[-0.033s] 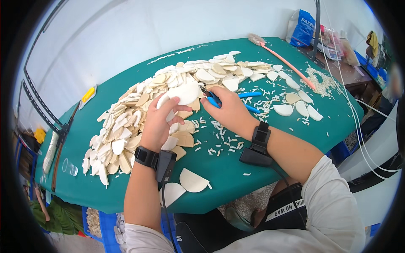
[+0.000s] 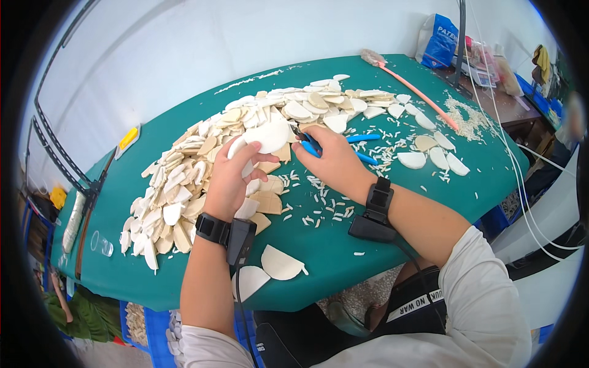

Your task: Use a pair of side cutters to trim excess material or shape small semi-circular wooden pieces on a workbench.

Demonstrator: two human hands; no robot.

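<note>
Left hand (image 2: 228,178) grips white disc (image 2: 268,136) | right hand (image 2: 331,161) closed on blue cutters (image 2: 310,145) at its edge | risk: disc cracks or slips (loose hold, oversized bite).

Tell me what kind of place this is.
Probably a small craft or piecework workshop. A green-covered worktable carries a big heap of white and tan half-round pieces and scattered offcut chips. The right hand works blue-handled nippers on a white rounded piece held by the left hand.
</note>
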